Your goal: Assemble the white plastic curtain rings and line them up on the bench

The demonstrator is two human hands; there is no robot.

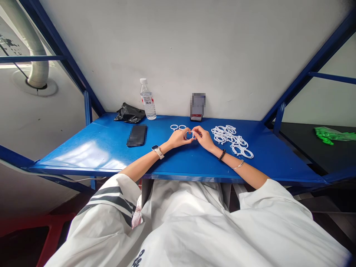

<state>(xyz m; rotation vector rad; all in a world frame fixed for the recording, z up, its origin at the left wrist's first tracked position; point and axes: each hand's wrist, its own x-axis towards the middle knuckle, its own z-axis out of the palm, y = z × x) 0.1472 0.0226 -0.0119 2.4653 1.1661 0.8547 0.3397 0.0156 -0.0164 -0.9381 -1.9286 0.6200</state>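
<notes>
Both my hands meet over the blue table point(178, 163) on one thin white plastic ring point(189, 131). My left hand point(178, 139) pinches the ring's left and lower side between thumb and fingers. At its right side, the fingertips of my right hand point(204, 138) close on the same ring; whether a smaller part is between them is hidden. Just behind my left hand lie two joined white rings point(174, 127). To the right of my right hand is a loose pile of similar white rings point(229, 135), several of them overlapping, with small tabs on their rims.
A water bottle point(149, 105) stands at the back beside a crumpled black plastic bag point(129, 113). A dark flat object point(137, 135) lies left of my hands. A phone-like device point(197, 107) leans on the wall. Blue frame bars flank the table; green pieces in a bag point(333, 135) lie far right.
</notes>
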